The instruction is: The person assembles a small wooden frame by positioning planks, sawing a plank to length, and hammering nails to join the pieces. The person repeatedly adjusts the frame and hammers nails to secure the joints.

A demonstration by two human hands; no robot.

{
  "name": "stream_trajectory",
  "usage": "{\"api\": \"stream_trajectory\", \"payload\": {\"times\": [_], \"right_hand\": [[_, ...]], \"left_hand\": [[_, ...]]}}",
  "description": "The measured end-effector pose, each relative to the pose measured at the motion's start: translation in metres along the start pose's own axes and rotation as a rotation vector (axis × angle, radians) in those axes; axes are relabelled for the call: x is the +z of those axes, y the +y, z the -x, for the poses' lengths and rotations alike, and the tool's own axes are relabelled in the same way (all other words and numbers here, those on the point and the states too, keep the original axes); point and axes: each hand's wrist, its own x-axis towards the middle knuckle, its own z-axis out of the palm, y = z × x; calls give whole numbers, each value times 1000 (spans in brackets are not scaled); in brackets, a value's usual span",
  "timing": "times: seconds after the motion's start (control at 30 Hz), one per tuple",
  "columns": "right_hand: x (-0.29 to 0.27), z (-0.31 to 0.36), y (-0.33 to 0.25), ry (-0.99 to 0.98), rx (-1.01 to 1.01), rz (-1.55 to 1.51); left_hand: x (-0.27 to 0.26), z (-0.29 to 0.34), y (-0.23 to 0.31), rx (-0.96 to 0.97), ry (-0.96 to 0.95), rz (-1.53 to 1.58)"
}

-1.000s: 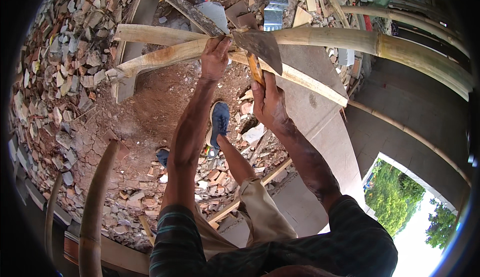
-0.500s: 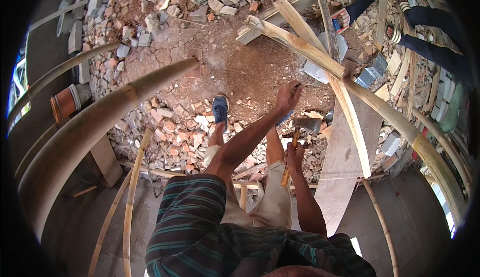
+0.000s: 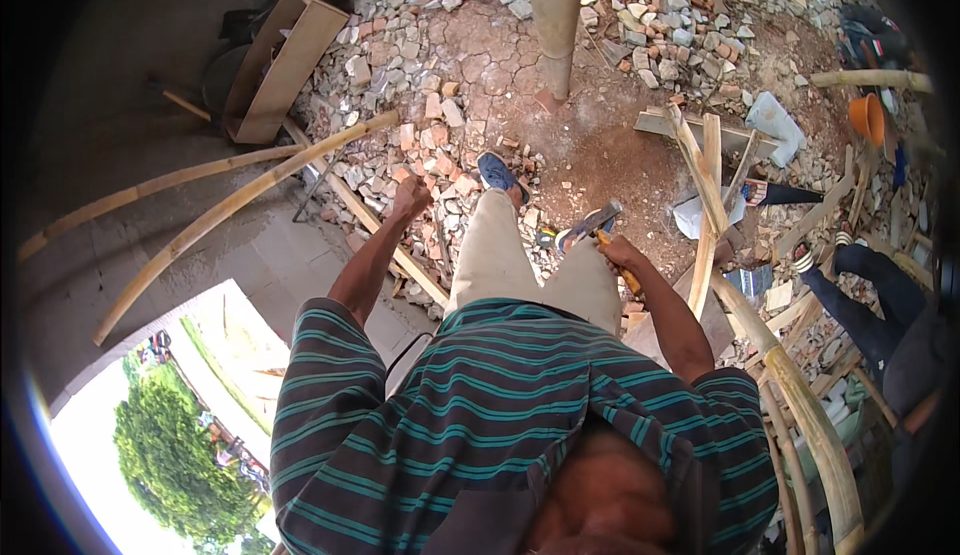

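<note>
My right hand (image 3: 624,253) is closed round the wooden handle of a hatchet (image 3: 600,219). Its flat dark metal head points forward, over one of my blue shoes. Off to the left, my left hand (image 3: 410,198) is raised above the brick rubble (image 3: 440,120) with its fingers curled closed. Whatever it may hold is too small or hidden to make out. The two hands are well apart, on either side of my legs.
Ahead stands a thick upright pole (image 3: 555,25). Split wooden pieces (image 3: 710,195) lean and cross at right, near a long bamboo pole (image 3: 790,375). Another person's legs (image 3: 850,290) show at the far right. Bamboo poles (image 3: 240,210) and a wooden box (image 3: 285,65) are at left.
My left hand has swung from ahead of me, near the split wood, back to the left. The hatchet stays in my right hand, its head tilted differently. The whole view has turned leftward.
</note>
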Motion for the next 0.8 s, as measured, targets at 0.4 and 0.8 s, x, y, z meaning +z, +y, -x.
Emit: {"api": "stream_trajectory", "payload": {"times": [0.4,0.8], "right_hand": [[18,30,-131,115,124,177],[64,-15,-324,93,-121,718]], "left_hand": [[112,200,-117,-729,136,992],[9,72,-132,-664,253,1280]]}}
